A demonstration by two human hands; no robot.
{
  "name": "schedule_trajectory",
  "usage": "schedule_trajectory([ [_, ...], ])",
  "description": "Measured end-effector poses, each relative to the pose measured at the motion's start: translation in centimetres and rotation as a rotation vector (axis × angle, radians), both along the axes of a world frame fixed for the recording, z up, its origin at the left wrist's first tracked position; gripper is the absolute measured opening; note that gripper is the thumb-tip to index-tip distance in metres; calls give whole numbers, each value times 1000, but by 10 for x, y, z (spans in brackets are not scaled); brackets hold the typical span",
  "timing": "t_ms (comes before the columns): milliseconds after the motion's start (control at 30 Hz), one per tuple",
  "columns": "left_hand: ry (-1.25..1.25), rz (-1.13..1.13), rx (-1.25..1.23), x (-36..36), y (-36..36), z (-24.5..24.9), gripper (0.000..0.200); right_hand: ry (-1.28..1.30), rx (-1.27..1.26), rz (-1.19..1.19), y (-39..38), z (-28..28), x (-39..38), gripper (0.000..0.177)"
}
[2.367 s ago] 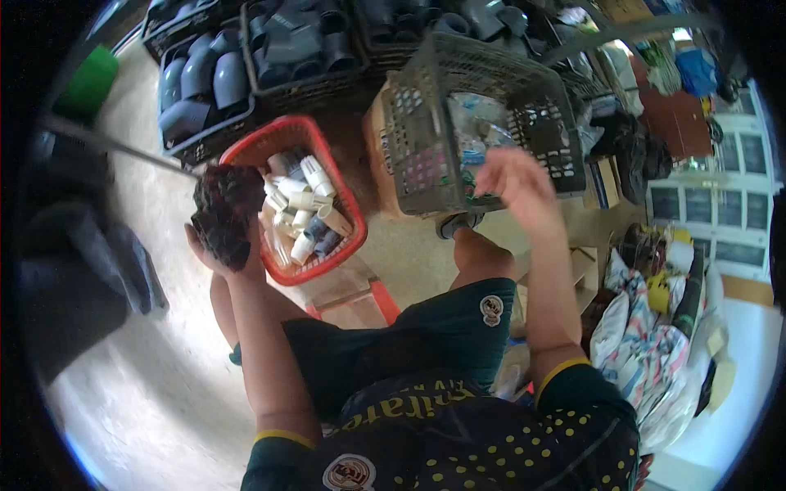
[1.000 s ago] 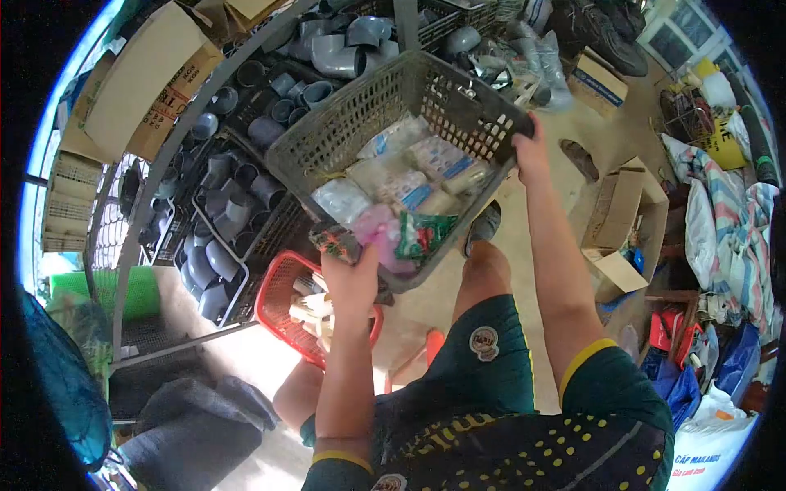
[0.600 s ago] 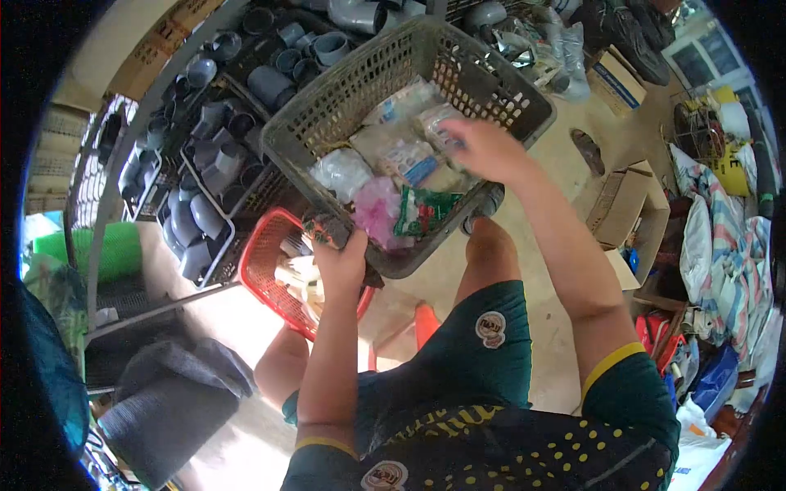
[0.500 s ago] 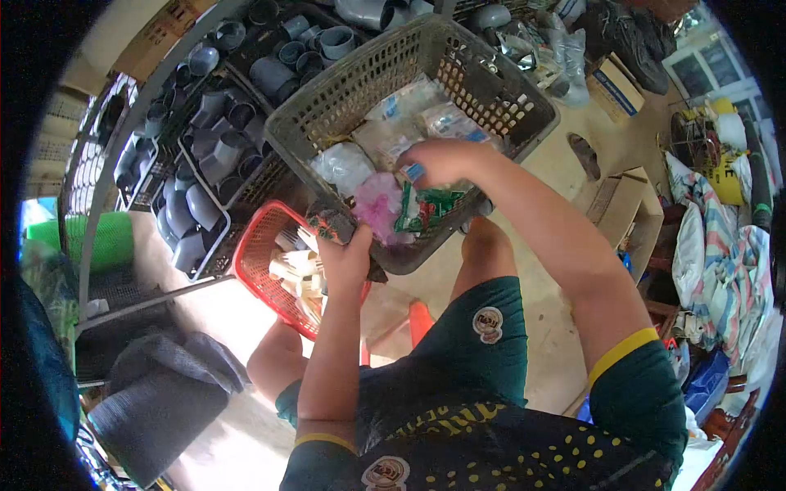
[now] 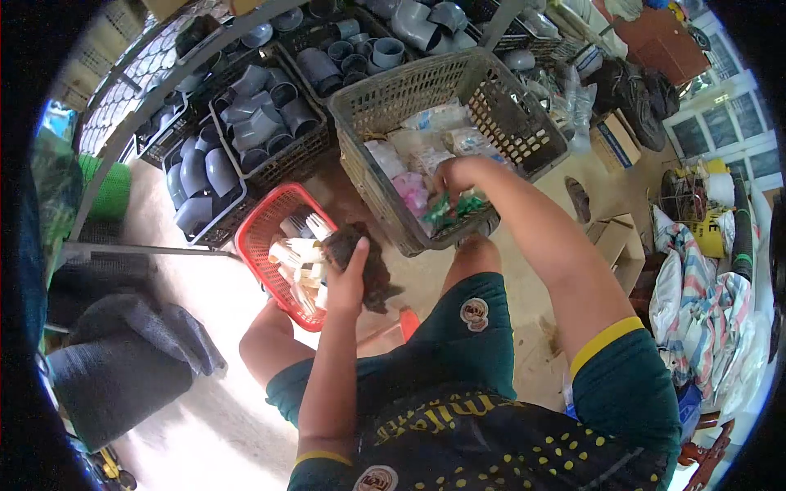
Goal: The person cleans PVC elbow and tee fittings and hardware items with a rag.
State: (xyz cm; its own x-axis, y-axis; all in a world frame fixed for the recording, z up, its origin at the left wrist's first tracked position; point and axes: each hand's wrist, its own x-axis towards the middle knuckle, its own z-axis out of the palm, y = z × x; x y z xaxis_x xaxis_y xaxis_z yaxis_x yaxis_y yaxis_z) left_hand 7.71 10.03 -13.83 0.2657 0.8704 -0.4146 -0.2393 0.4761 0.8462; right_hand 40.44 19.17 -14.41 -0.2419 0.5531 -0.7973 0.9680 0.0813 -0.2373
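Observation:
My left hand [image 5: 347, 282] is closed around a dark, soft-looking cloth or rag [image 5: 377, 274], its loose end hanging to the right. It is beside a red plastic basket [image 5: 260, 211] holding white and cream plastic fittings [image 5: 301, 260]. My right hand [image 5: 460, 176] reaches into a large grey-green perforated crate [image 5: 372, 188], fingers pointing down and pinched on a crumpled green packet [image 5: 455, 208]; the fingertips are partly hidden. Next to that packet lies a pink plastic bag [image 5: 411, 193]. Several clear bags with small contents [image 5: 438, 117] lie deeper in the crate.
Black crates of grey pipe fittings [image 5: 266, 119] stand at the back left. A rolled dark mat [image 5: 123, 372] lies on the left. On the right are an open cardboard box [image 5: 618, 250], a sandal [image 5: 577, 199] and striped sacking [image 5: 692, 286].
The view has shifted, so the crate appears further right. My left hand with the dark cloth has come away from the crate's edge. My right hand has moved onto the green packet, which is now crumpled.

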Motion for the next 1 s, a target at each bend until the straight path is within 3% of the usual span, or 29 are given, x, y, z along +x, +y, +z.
schedule_trajectory([
  [33,4,21,-15,-11,-7,9,40,-49,86,-139,-6,12,3,53],
  [133,-25,98,11,-38,-23,21,44,249,418,-429,-23,55,11,52],
  [233,-143,242,15,-48,-38,45,39,653,556,-840,-55,111,4,48],
  [333,-256,226,13,-48,-46,57,39,1105,630,-1189,-87,141,-4,42],
  [500,-301,131,219,-15,-59,108,41,1572,640,-1276,-159,174,-72,38],
  [633,-153,3,588,1,-64,149,46,1557,688,-1315,-212,172,-130,39],
  [733,-38,-17,635,-1,-69,161,40,1563,694,-1303,-240,175,-153,39],
  [1000,-391,24,238,-22,-98,179,21,1733,641,-1095,-275,157,-159,57],
])
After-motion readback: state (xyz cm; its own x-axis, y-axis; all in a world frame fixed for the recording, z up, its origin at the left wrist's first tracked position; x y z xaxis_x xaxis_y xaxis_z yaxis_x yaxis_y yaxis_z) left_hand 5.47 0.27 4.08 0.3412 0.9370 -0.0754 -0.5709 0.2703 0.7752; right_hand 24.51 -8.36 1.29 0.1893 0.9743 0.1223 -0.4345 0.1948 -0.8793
